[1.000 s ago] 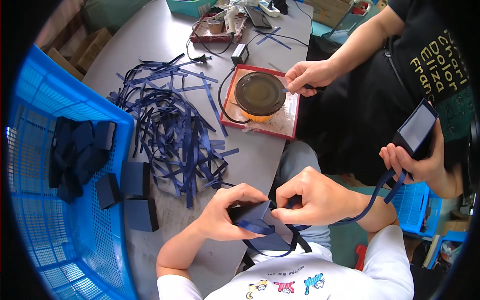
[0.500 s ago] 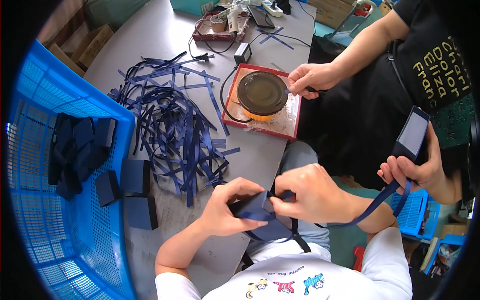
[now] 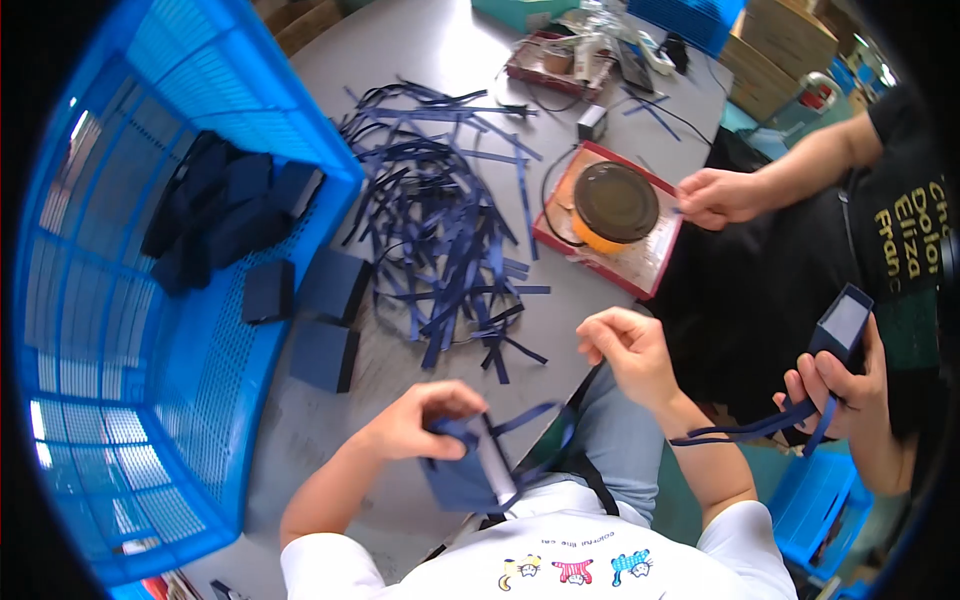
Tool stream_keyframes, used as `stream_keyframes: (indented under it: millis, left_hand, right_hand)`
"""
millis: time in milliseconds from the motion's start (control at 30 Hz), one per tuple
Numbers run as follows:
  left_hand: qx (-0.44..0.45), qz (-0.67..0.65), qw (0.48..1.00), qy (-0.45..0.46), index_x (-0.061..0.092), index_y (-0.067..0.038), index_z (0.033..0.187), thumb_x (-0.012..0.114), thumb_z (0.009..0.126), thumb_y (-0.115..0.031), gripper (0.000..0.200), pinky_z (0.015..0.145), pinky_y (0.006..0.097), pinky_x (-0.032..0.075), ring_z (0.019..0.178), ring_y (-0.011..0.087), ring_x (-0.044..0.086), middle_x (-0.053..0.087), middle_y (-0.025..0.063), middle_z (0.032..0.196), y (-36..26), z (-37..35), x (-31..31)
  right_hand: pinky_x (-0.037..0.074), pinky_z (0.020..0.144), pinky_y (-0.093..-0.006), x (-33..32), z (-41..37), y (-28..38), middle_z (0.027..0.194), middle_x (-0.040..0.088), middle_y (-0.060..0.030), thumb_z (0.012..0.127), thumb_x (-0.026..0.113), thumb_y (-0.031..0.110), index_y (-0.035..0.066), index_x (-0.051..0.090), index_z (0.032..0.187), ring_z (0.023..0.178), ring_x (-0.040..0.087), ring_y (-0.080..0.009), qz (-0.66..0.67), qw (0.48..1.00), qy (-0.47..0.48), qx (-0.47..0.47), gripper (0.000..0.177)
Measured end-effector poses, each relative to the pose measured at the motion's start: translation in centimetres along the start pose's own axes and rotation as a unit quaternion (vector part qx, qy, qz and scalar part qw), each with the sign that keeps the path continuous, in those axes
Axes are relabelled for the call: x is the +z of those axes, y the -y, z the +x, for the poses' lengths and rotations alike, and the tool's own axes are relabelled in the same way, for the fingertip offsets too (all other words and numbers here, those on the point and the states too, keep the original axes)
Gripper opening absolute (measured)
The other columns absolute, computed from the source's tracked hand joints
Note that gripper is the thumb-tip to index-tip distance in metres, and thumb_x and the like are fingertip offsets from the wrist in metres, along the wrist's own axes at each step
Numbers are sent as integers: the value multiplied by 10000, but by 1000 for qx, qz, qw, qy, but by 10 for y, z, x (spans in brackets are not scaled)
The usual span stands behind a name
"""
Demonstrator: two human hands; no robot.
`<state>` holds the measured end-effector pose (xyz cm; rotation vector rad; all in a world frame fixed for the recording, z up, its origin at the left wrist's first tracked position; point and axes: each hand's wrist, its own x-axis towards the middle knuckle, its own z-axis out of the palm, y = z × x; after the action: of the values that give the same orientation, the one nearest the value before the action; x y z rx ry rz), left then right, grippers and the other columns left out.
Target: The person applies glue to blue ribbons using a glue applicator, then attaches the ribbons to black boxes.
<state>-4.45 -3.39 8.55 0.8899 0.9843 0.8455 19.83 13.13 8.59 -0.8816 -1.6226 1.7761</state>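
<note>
My left hand [image 3: 425, 420] grips a small navy box [image 3: 455, 485] low in front of my shirt, thumb on its face. A pale grey strip shows along the box's side, and a navy ribbon [image 3: 540, 415] loops out from it to the right. Raised right of the box, my right hand [image 3: 632, 350] has its fingers curled together and nothing visible in them. It is apart from the box, near the table's edge. A tangled heap of cut navy ribbons [image 3: 440, 220] lies on the table ahead of my hands.
A blue plastic crate [image 3: 215, 430] at left holds several navy boxes [image 3: 235, 200]; more lie at its edge. A round dark-topped hot plate [image 3: 617, 202] sits on a red-edged tray [image 3: 655, 270]. A co-worker's hands [image 3: 725, 195] are at right, one holding a ribboned box [image 3: 843, 322].
My right hand has left the box and moved up, away from it. My left hand has tilted the box, whose ribbon now loops free. The view has shifted left; the co-worker's hand has drawn back from the hot plate.
</note>
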Motion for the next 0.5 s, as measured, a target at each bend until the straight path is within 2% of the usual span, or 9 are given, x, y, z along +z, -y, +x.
stream_keyframes:
  millis: [133,167,233,300,333,367,400,467,500]
  left_hand:
    - [-135,34,989,-54,579,-54,1092,762,643,-70,486,870,261,399,964,108,529,602,34,1010,36,-104,2]
    - [-174,68,980,-73,580,-58,1097,764,656,-87,479,858,261,412,964,108,531,604,33,1016,39,-130,10]
    - [-241,39,961,-130,608,-80,1063,777,651,-117,447,843,269,431,949,116,546,616,28,982,56,-179,38]
    - [-335,20,935,-117,604,-68,1058,755,708,-188,400,825,261,437,935,120,549,620,32,962,90,-224,67]
    - [-331,55,936,-105,607,-70,1054,749,718,-271,417,823,268,437,928,128,552,623,43,956,113,-245,86]
    - [-392,112,909,-91,611,-75,1050,740,708,-352,458,830,285,436,929,156,566,628,56,954,122,-258,105]
    - [-414,122,899,-72,613,-86,1070,706,685,-481,559,848,319,437,952,207,576,633,90,987,130,-267,119]
    - [-502,144,847,-101,601,-94,1115,676,651,-561,663,873,355,437,1014,264,565,620,128,1058,169,-292,144]
    - [-530,261,805,-56,581,-98,1156,650,614,-625,759,889,384,438,1053,289,551,601,144,1109,194,-308,158]
  right_hand:
    - [436,527,-187,32,10,-27,677,626,-42,858,572,72,-26,637,834,572,536,-62,-24,998,58,-6,120]
    - [436,519,-186,39,13,-32,664,623,-40,856,572,71,-24,638,833,559,533,-60,-51,996,77,-13,118]
    - [411,481,-198,54,18,-38,618,605,-42,853,571,85,-23,615,782,511,506,-56,-90,991,97,-37,136]
    - [380,459,-223,66,22,-50,580,571,-47,851,563,92,-26,577,731,484,483,-77,-124,987,82,-67,169]
    - [328,432,-261,75,25,-51,519,483,-58,845,557,88,-24,507,670,449,405,-94,-143,979,61,-128,214]
    - [300,435,-259,79,26,-52,516,427,-40,854,542,81,-16,469,648,465,360,-86,-170,974,65,-133,239]
    - [272,438,-258,80,28,-54,514,372,-21,863,527,73,-8,430,627,482,315,-78,-195,968,69,-141,268]
    - [244,435,-283,83,32,-55,515,313,-42,855,549,78,1,350,583,486,274,-93,-219,955,66,-190,345]
    - [243,436,-284,84,33,-54,514,300,-44,855,553,77,5,330,572,488,269,-98,-236,946,64,-213,367]
